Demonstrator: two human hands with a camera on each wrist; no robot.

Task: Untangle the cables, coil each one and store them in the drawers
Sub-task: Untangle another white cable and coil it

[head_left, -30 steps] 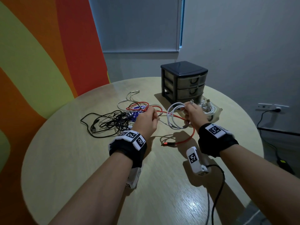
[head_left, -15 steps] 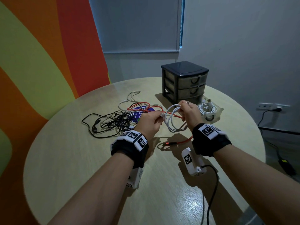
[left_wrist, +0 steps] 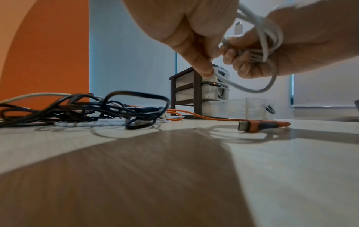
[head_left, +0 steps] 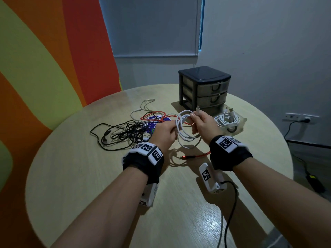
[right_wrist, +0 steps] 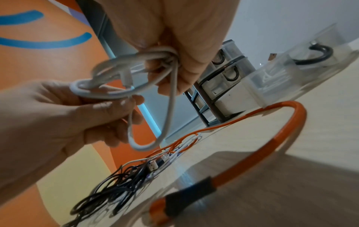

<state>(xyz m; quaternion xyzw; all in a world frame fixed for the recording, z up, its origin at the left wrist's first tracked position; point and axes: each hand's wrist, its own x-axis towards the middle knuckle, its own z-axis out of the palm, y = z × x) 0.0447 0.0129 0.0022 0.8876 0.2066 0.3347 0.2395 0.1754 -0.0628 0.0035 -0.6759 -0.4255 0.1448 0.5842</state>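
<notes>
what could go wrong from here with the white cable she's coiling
The white cable is held in loose loops between the left hand and right hand; they could spring open if the grip eases. The hanging loop could also snag the orange cable lying just below it on the table.

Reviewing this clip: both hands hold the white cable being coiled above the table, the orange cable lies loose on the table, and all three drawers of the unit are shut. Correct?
Not quite. The bottom drawer is pulled out, as the left wrist view shows. The rest stands: left hand and right hand hold the white cable; the orange cable lies loose on the table.
</notes>
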